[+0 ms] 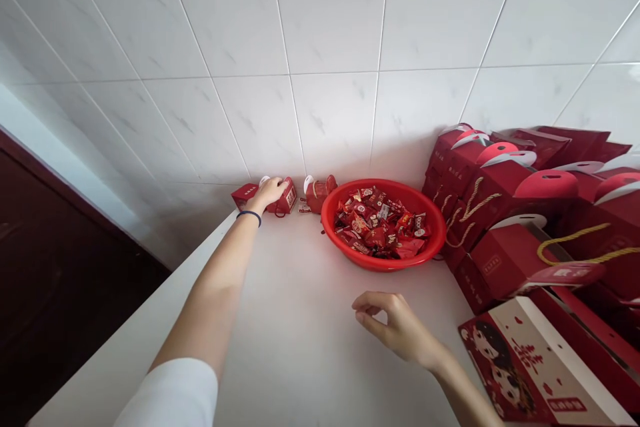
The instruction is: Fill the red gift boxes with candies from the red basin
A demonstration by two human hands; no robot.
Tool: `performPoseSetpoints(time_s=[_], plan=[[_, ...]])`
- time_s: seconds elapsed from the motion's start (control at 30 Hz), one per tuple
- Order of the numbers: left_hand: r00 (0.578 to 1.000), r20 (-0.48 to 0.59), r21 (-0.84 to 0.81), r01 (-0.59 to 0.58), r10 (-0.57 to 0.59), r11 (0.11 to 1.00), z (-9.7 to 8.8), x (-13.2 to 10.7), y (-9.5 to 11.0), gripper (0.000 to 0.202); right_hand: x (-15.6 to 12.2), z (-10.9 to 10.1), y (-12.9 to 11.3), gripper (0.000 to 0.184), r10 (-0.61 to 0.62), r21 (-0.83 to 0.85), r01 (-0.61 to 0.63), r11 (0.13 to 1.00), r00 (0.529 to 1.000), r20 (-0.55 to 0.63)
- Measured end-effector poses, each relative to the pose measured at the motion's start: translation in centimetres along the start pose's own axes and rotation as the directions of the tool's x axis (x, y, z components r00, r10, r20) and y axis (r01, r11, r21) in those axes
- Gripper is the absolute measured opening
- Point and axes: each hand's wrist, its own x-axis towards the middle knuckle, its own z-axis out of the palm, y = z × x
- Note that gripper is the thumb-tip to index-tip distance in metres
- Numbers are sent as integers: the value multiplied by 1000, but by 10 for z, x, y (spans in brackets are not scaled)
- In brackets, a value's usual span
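Observation:
My left hand (269, 192) is stretched far out to the back wall and is closed over a small red gift box (287, 201). Another small red box (245, 194) lies just left of it, and a third one (320, 192) stands to the right. My right hand (395, 327) hovers low over the white table (295, 347), fingers loosely curled, with nothing visible in them. A red plastic basin (384, 260) full of wrapped red candies (380, 221) sits between the boxes and my right hand.
A heap of folded red gift boxes with gold cord handles (525, 213) fills the right side. A flat white and red carton with cartoon figures (530, 367) lies at the front right. White tiled wall (325, 47) behind; the table edge drops to dark floor (50, 267) on the left.

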Motion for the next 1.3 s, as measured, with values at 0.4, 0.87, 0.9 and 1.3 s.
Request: performPoseSetpoints(time_s=[0.4, 0.87, 0.9, 1.3], plan=[[992, 84, 58, -96, 91, 994, -17, -52, -6, 29, 24, -14, -33, 18, -125, 31, 126, 992, 992, -3], [697, 418, -239, -535, 583, 810, -69, -205, 85, 42, 40, -42, -49, 26, -133, 116, 153, 981, 977, -168], [648, 407, -270, -588, 644, 762, -65, -216, 93, 42, 39, -43, -48, 26, -150, 110, 167, 980, 977, -150], [533, 479, -63, -771, 697, 633, -33, -260, 124, 40, -6, -47, -44, 13, 76, -380, -121, 917, 989, -130]])
